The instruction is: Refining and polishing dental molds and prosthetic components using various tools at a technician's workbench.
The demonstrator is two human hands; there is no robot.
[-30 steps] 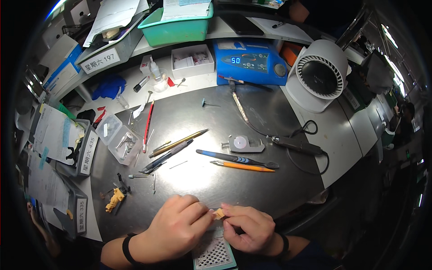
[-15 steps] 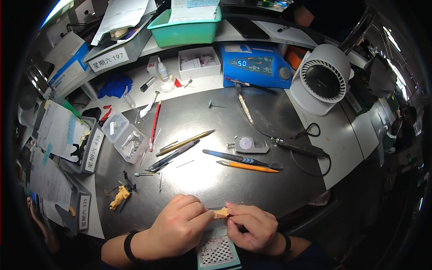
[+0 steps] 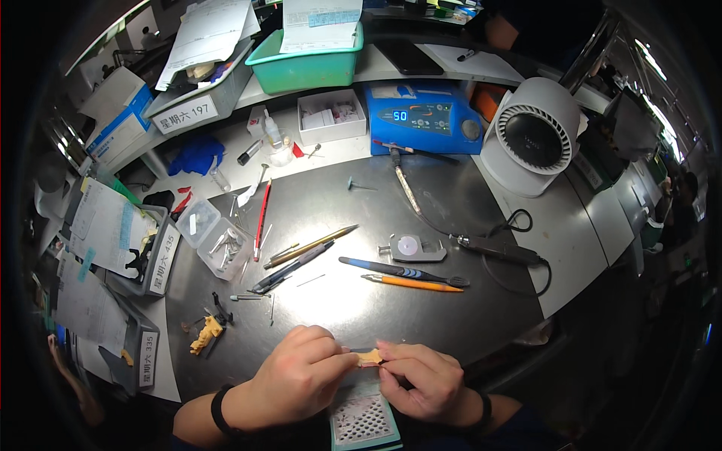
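Observation:
Between my two hands, near the front edge of the dark metal work surface (image 3: 421, 331), is a small tan piece like a bit of dental cast (image 3: 368, 358). My left hand (image 3: 301, 372) pinches its left end with bent fingers. My right hand (image 3: 423, 379) grips the right end between thumb and fingertips. Fingers cover part of the piece, so its full shape is hidden. Just below the hands sits a pale green-edged plate with many holes (image 3: 362, 422), partly covered by them. To the left lies a yellow dental model on a small black holder (image 3: 206, 334).
Across the middle lie an orange pencil-like tool (image 3: 414, 283), a blue-black brush (image 3: 402, 270), pens (image 3: 293, 267) and a grey clamp-like block (image 3: 412, 247). A corded handpiece (image 3: 500, 249), blue control box (image 3: 421, 116) and white fan (image 3: 530, 139) stand beyond. Paper-topped bins (image 3: 154, 255) line the left.
Both hands keep hold of the tan piece in nearly the same place. The view has shifted slightly, so the bench things sit a little differently in the picture.

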